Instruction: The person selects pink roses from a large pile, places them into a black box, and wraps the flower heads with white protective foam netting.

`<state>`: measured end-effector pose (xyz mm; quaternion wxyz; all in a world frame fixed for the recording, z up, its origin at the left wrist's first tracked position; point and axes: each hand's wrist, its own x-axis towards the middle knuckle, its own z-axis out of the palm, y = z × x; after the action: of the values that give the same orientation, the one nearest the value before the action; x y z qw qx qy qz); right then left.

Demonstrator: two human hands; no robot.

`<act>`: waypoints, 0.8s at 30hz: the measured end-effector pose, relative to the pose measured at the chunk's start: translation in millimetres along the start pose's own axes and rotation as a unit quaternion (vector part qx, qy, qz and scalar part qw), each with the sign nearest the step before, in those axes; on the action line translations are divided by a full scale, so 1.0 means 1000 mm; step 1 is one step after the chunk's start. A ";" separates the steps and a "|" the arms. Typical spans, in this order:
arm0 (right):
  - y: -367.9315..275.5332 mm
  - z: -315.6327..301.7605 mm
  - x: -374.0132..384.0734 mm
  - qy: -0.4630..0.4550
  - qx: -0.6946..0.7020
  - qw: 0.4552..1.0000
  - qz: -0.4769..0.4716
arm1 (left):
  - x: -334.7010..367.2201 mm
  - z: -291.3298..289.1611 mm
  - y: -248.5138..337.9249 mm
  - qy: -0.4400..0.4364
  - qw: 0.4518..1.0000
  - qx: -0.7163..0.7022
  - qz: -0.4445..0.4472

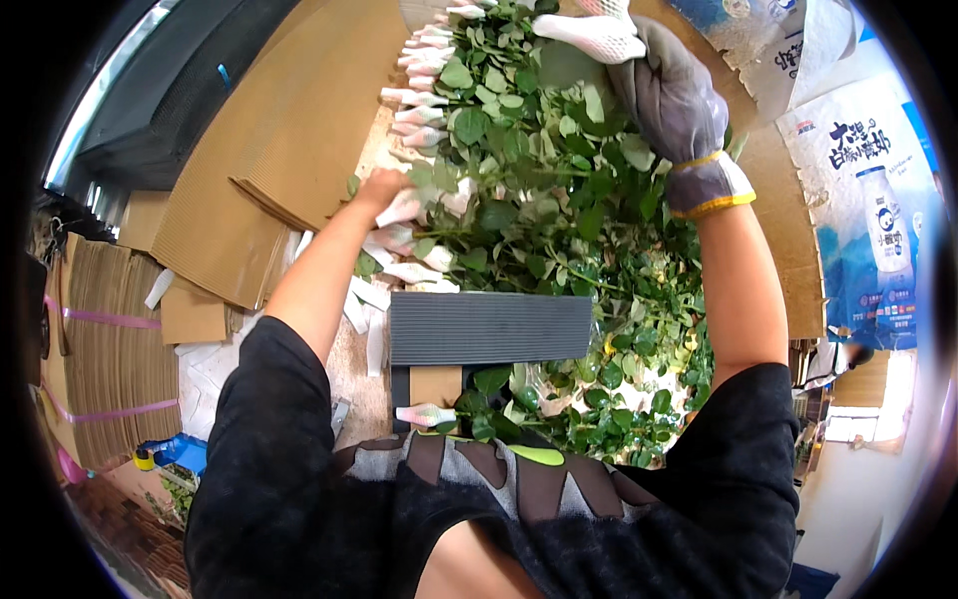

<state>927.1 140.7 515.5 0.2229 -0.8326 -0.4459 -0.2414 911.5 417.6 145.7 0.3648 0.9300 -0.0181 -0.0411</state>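
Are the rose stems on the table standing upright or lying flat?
Lying flat: the rose stems lie in a row, their netted buds pointing left on the cardboard.

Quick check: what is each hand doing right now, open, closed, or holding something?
Left hand: bare, closed on a netted flower bud in the row.
Right hand: gloved, closed around a netted bud above the leafy stems.

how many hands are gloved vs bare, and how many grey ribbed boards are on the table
gloved hands: 1, the right hand in a grey work glove, on the leafy flower stems
bare hands: 1, the left hand, at the net-sleeved flower buds
grey ribbed boards: 1
total: 3
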 end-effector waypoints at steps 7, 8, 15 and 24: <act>-0.020 0.006 0.003 0.045 -0.042 0.997 -0.050 | -0.039 -0.073 0.102 -0.159 0.762 -0.617 -0.118; -0.024 0.010 0.004 0.013 -0.021 0.999 -0.048 | -0.051 -0.083 0.108 -0.192 0.770 -0.597 -0.118; -0.010 0.050 -0.026 -0.151 0.108 0.981 -0.056 | -0.077 -0.142 0.188 -0.134 0.802 -0.581 0.015; 0.020 -0.095 0.022 0.069 -0.099 0.993 -0.007 | -0.068 -0.099 0.092 -0.093 0.973 -0.201 -0.072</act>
<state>936.0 89.0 600.4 0.1679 -0.8289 -0.4090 -0.3426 851.8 421.5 284.8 0.5367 0.8289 0.0242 -0.1561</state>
